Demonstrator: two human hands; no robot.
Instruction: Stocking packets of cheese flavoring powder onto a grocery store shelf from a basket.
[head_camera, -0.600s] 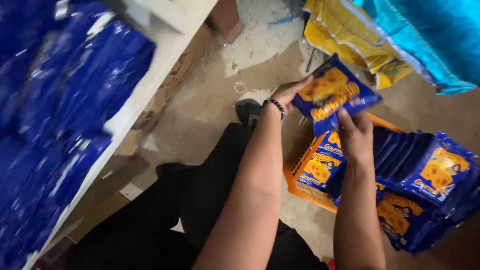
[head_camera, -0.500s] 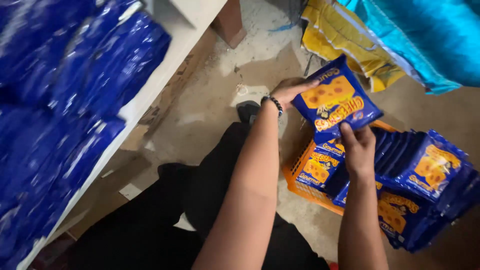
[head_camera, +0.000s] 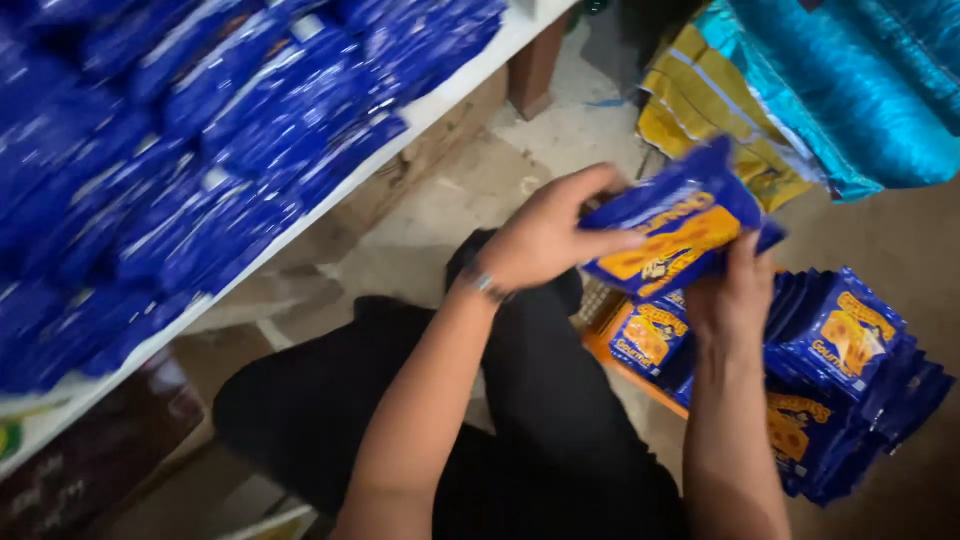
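A blue snack packet (head_camera: 682, 232) with orange print is held up between both hands, above a pile of like packets (head_camera: 840, 380). My left hand (head_camera: 545, 238) grips its left end, with a bracelet at the wrist. From below, my right hand (head_camera: 735, 295) holds the packet's lower right side. The pile stands upright in rows in an orange crate (head_camera: 625, 360) on the floor to the right.
A white shelf (head_camera: 440, 95) at the left is packed with several blue packets (head_camera: 200, 130). Yellow (head_camera: 700, 110) and turquoise (head_camera: 850, 90) woven sacks lie at the upper right. My dark-trousered legs (head_camera: 480, 420) fill the bottom centre over a concrete floor (head_camera: 500, 170).
The view has shifted so the shelf fills more of the left. Both hands have lifted the packet a little higher and tilted it flatter, away from the pile.
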